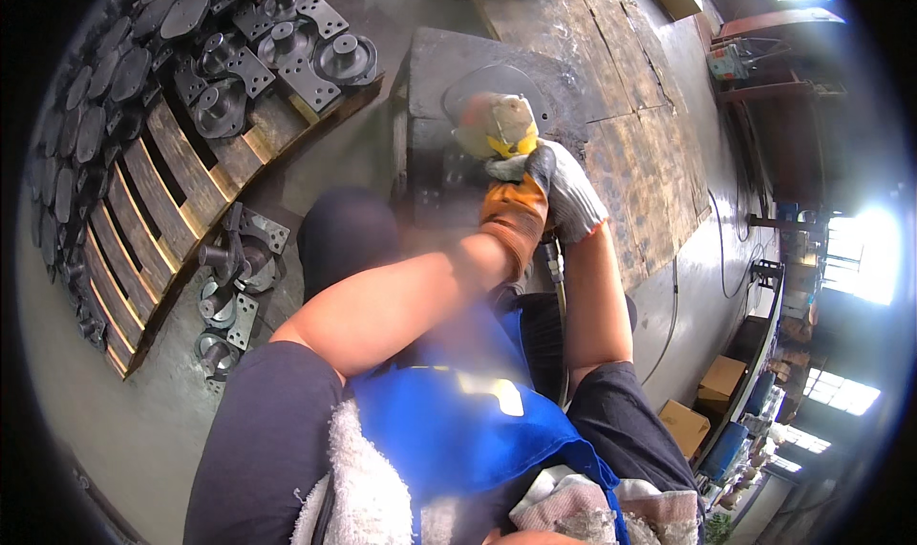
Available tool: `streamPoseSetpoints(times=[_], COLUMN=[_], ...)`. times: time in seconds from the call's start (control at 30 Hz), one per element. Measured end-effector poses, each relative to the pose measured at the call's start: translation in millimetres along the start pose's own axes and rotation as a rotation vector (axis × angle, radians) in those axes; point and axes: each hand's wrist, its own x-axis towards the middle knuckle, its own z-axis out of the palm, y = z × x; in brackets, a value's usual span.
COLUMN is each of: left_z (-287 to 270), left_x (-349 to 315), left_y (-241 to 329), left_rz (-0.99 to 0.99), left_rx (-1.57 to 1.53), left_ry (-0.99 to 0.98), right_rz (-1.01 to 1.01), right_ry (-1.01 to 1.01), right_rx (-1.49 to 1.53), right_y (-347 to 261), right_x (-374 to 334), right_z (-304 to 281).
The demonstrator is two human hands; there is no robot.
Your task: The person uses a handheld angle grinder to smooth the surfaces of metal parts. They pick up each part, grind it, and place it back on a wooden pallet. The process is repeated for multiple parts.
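My left hand [517, 204], in an orange and dark work glove, is closed on a hand-held air tool [506, 127] with a dirty beige and yellow head. Wrapped round the same tool, beside and partly under the left, is my right hand [575, 193] in a whitish knit glove. A hose with a metal coupling [552, 256] runs from below the hands toward my lap. The tool's head is over a round plate [482, 82] on a dark metal-topped block [435, 58]. Its underside is hidden, so I cannot tell whether it touches the plate.
At the left a wooden pallet [181, 177] carries several dark metal castings [222, 106] with posts and drilled flanges. More castings [229, 297] lie on the floor beside it. Worn wooden boards [611, 153] adjoin the block's right side. Cables and cardboard boxes [683, 426] are farther right.
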Motion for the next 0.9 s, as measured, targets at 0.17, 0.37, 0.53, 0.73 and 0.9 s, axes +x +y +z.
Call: streamPoseSetpoints(times=[0.17,0.37,0.53,0.73,0.9], left_z=[110,150,3,22,10], left_x=[12,46,9,15,6], left_y=[-49,-31,-29,-13,-28], left_rz=[0.231,-0.358,0.12,-0.363,-0.206], left_rx=[0.257,-0.346,0.226,-0.463,-0.379], left_ry=[0.186,-0.117,-0.143,-0.4,-0.277], right_rz=[0.158,0.19,0.219,0.115,0.014], right_ry=[0.151,0.165,0.176,0.179,0.075], right_rx=[0.041,0.1,0.085,0.037,0.087], right_y=[-10,-4,3,40,29], right_x=[-28,-22,-1,-37,-11], right_z=[-6,1,1,7,15])
